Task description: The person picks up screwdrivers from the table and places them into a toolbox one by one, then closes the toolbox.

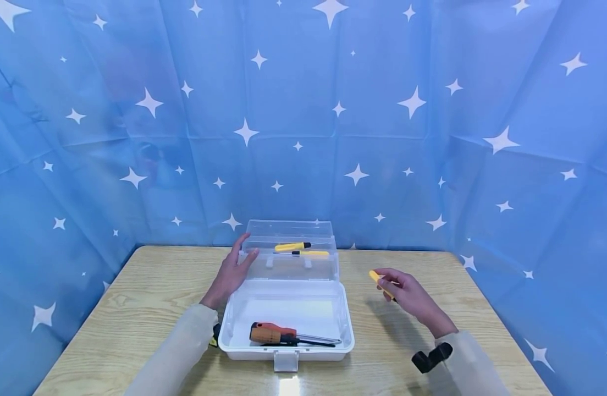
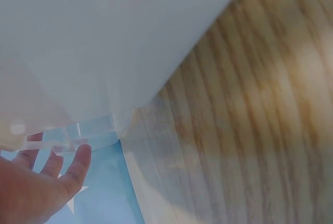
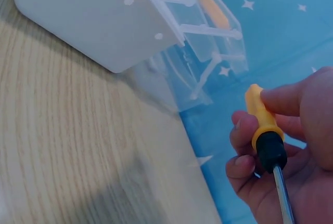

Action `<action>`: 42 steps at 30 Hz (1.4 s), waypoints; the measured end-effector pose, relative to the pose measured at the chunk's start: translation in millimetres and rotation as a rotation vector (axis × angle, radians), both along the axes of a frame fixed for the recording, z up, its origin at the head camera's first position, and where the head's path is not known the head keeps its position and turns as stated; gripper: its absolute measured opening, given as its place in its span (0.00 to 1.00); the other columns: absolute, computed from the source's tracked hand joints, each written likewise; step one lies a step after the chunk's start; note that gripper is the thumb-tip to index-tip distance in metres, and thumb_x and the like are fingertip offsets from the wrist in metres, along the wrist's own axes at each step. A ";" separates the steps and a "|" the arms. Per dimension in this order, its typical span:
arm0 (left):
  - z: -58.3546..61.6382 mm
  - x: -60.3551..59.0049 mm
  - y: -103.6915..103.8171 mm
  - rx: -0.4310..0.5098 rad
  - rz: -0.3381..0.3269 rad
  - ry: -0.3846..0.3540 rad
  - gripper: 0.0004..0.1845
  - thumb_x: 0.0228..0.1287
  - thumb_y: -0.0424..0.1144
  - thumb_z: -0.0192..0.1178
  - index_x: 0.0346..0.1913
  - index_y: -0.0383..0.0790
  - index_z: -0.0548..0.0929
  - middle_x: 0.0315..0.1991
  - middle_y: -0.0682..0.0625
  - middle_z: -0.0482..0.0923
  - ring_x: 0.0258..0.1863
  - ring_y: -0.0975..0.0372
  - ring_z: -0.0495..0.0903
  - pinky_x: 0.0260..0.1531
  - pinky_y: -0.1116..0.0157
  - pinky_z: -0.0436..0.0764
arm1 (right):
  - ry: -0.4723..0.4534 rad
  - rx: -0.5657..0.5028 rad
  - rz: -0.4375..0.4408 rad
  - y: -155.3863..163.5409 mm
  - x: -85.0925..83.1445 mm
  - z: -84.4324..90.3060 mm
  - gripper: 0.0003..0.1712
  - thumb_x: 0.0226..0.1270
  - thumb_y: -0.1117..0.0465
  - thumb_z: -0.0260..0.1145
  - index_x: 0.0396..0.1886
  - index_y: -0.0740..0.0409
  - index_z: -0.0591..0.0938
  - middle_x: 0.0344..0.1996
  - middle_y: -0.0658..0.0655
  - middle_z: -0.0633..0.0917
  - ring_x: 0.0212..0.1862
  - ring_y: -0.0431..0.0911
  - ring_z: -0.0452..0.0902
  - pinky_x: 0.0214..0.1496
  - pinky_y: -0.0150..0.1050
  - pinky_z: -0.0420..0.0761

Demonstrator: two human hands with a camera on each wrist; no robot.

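Already one large orange-and-black-handled screwdriver (image 1: 283, 334) lies in the base of the open white plastic toolbox (image 1: 287, 352) at the lower middle of the head view, and two small yellow-handled screwdrivers (image 1: 298, 249) rest in the clear raised tray at the upper part of the box. Still outside it is a third small yellow-and-black-handled screwdriver (image 3: 265, 130), pinched between thumb and curled fingers of the right hand (image 1: 407, 294), which hovers over the wooden table (image 1: 135, 297) to the right of the box, well clear of its rim. The left hand (image 1: 231, 274) lies with fingers straight and spread against the left edge of the clear tray, touching it without gripping. Judging from this, the sorting looks mostly done: three tools are inside and one is left in hand, and the lid stands open. No brand, label or writing can be read on the box or the tools; the blue cloth backdrop (image 1: 432, 137) carries only white stars.
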State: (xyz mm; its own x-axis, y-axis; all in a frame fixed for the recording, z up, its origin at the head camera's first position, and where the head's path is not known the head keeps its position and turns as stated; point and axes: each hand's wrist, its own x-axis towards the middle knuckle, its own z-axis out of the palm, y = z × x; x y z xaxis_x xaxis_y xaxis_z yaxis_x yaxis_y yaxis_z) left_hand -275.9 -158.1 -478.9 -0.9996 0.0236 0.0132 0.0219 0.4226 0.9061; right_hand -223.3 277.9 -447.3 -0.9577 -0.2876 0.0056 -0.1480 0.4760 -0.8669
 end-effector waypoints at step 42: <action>-1.0 1.0 -0.3 0.004 -0.003 0.012 0.45 0.59 0.77 0.47 0.77 0.70 0.49 0.80 0.47 0.47 0.75 0.40 0.53 0.63 0.32 0.62 | 0.055 0.024 0.004 -16.7 -13.9 37.2 0.22 0.79 0.56 0.55 0.67 0.60 0.74 0.37 0.60 0.78 0.30 0.46 0.74 0.22 0.35 0.67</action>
